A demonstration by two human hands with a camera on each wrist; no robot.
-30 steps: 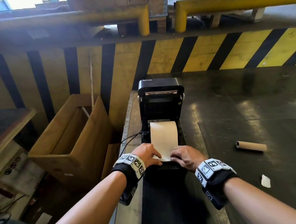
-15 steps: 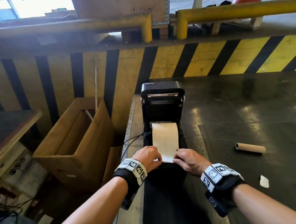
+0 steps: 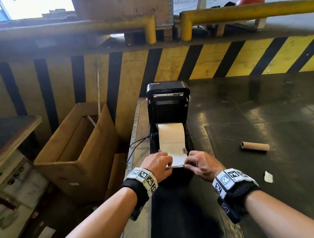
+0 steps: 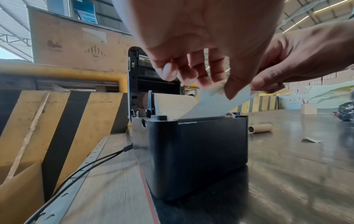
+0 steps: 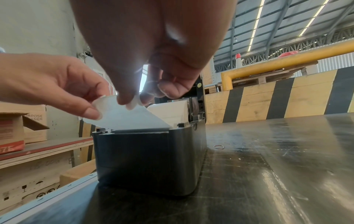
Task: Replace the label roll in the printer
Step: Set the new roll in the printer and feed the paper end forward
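A black label printer (image 3: pixel 169 106) stands on the dark table (image 3: pixel 264 122) with its lid raised upright. A white label roll (image 3: pixel 171 131) sits in its open bay. The roll's loose end (image 3: pixel 177 159) is drawn toward me over the printer's front edge and lifted slightly. My left hand (image 3: pixel 158 167) pinches the left corner of that paper end (image 4: pixel 212 101). My right hand (image 3: pixel 200 165) pinches the right corner (image 5: pixel 122 115). The printer's front body (image 4: pixel 197 151) (image 5: pixel 145 159) fills both wrist views below the hands.
An empty brown cardboard core (image 3: pixel 255 146) lies on the table right of the printer, with a white paper scrap (image 3: pixel 268 177) nearer me. A rubber band (image 5: pixel 218 146) lies by the printer. An open cardboard box (image 3: pixel 76 152) stands left, below the table edge. A cable (image 3: pixel 135 144) leaves the printer's left side.
Both hands have drawn the label end a little farther toward me and lifted it off the printer's front edge. The head view has shifted slightly.
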